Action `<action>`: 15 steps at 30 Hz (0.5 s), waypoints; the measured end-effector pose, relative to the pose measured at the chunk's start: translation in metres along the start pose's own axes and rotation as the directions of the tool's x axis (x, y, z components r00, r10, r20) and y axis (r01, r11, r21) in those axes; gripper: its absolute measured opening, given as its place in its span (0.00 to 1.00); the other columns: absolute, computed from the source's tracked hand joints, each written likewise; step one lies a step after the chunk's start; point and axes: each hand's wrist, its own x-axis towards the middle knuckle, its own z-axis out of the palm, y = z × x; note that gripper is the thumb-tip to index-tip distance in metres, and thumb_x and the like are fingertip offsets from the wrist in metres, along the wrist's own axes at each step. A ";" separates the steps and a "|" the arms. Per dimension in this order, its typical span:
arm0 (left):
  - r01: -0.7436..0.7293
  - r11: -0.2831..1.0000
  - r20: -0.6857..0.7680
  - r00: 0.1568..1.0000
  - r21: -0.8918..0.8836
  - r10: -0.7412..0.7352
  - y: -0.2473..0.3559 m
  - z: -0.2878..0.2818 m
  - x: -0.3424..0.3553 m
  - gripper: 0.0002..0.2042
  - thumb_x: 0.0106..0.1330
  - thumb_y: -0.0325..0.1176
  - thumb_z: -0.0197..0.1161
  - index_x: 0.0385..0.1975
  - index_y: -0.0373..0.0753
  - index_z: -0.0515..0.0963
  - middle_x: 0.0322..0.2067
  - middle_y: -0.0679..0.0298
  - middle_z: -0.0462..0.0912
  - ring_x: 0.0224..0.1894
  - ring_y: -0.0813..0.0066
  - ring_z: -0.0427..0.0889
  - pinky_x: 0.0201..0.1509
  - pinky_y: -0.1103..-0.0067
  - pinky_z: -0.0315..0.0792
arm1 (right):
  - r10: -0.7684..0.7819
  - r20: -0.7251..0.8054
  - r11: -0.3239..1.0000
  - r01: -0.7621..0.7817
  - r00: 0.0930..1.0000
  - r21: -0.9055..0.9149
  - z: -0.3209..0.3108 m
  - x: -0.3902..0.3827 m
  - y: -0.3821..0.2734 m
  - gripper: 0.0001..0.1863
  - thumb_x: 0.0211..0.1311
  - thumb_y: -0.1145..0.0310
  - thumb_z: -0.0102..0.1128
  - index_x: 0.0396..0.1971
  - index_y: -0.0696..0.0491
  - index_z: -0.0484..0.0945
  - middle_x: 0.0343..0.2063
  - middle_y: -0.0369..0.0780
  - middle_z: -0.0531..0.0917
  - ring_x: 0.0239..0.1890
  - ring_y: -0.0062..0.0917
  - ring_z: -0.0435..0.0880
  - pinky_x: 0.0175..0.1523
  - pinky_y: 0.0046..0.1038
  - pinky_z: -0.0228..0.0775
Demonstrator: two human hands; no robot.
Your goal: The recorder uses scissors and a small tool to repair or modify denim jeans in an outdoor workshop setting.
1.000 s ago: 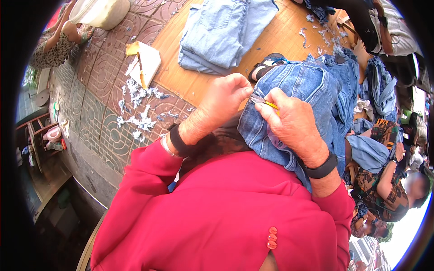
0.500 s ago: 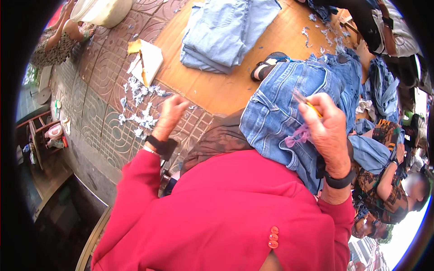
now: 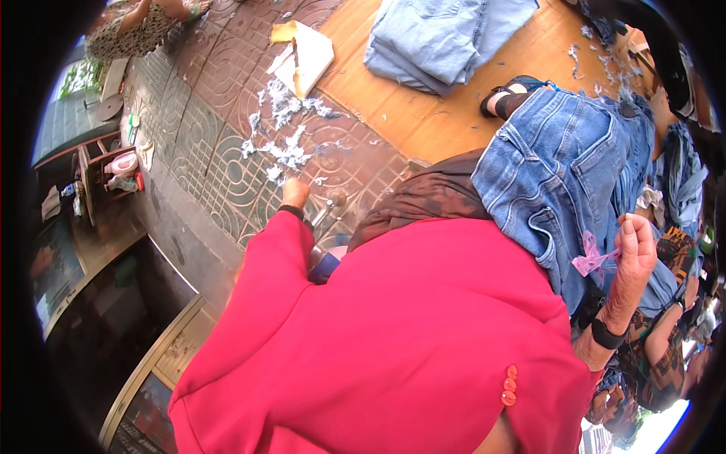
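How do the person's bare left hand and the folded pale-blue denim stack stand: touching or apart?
Apart. The head view shows reddish patterned paving and flat orange board between the left hand and denim stack.

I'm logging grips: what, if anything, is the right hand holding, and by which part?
The right hand seems to hold a pink strip by one end; anything else cannot be told.

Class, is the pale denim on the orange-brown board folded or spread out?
Folded: layered edges show along the near side of the pale denim.
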 end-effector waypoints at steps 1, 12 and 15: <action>0.048 0.992 -0.054 0.997 -0.116 -0.055 0.003 -0.006 -0.004 0.08 0.50 0.34 0.58 0.23 0.40 0.82 0.24 0.57 0.82 0.34 0.58 0.82 0.37 0.69 0.75 | 0.002 0.000 1.000 -0.002 1.000 0.002 0.000 -0.001 0.000 0.08 0.61 0.65 0.56 0.32 0.55 0.75 0.21 0.26 0.67 0.22 0.08 0.60 0.27 0.12 0.48; -0.128 0.977 0.111 0.983 -0.172 0.149 0.025 -0.057 0.046 0.07 0.54 0.35 0.56 0.21 0.42 0.78 0.21 0.66 0.78 0.24 0.72 0.78 0.23 0.77 0.67 | 0.101 -0.205 0.990 -0.078 0.974 0.117 -0.013 -0.023 0.003 0.10 0.60 0.63 0.56 0.32 0.55 0.76 0.19 0.27 0.68 0.21 0.08 0.61 0.26 0.12 0.50; 0.134 0.628 0.251 0.963 -0.767 0.101 0.070 -0.092 0.032 0.08 0.55 0.37 0.55 0.25 0.39 0.75 0.22 0.68 0.75 0.19 0.79 0.74 0.17 0.83 0.63 | 0.146 -0.192 0.954 -0.086 0.971 0.288 -0.025 -0.031 0.006 0.11 0.60 0.62 0.56 0.32 0.54 0.76 0.18 0.27 0.69 0.19 0.07 0.61 0.23 0.11 0.49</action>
